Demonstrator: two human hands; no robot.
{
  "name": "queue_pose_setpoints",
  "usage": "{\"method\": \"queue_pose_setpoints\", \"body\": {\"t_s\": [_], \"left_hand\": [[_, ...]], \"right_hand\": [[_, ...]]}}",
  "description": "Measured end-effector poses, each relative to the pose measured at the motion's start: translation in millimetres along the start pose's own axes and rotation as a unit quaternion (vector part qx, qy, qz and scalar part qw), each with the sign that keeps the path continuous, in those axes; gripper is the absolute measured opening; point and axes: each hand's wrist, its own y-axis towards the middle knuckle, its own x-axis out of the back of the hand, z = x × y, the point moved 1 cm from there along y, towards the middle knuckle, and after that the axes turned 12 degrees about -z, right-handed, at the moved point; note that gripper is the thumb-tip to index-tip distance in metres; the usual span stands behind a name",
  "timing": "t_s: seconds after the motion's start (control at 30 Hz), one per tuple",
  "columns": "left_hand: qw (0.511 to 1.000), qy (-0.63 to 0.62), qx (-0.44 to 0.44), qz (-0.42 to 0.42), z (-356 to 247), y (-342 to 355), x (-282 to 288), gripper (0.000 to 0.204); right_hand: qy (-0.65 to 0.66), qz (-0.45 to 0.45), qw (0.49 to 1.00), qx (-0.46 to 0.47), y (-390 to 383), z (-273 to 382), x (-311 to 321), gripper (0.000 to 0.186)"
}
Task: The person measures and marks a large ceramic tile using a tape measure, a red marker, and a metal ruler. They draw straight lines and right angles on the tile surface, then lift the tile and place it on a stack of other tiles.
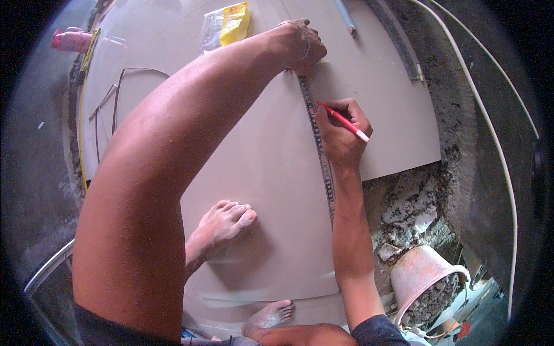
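A tape measure's blade (321, 153) lies lengthwise along a large pale tile (259, 155), running from under my left hand down beside my right forearm. My left hand (307, 41) is closed over its far end with the fingers curled down; what sits under the palm is hidden. In my right hand (345, 134) is a slim red pen (344, 119) with a white end, pinched between thumb and fingers. Its tip points up and left, close to the blade's right edge; whether it touches the tile I cannot tell. The right hand rests just right of the blade.
A yellow and clear packet (235, 24) lies beyond my left forearm. Farther right are a blue-grey rod (345, 16) and a dark strip (398, 37). Broken rubble (407, 210) and a rubble-filled bucket (418, 274) border the tile's right side. My bare foot (222, 225) stands on the tile.
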Motion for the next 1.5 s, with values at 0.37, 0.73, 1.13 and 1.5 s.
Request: {"method": "queue_pose_setpoints", "body": {"t_s": [0.37, 0.73, 1.13, 1.5], "left_hand": [[1.0, -0.001, -0.022, 0.021, 0, -7, 10, 0.028], [1.0, -0.012, -0.016, -0.003, 1, -2, 5, 0.029], [0.998, -0.039, 0.017, 0.055, -1, -4, 12, 0.025], [0.998, -0.039, 0.017, 0.035, 2, -7, 10, 0.027]], "right_hand": [[-0.044, 0.018, 0.999, -0.006, 0, 0, 1, 0.02], [0.013, 0.0, 0.993, -0.114, 8, -1, -3, 0.024], [-0.039, 0.012, 0.999, -0.022, 8, -9, -6, 0.022], [-0.073, 0.038, 0.996, -0.03, 8, 2, -5, 0.022]]}}
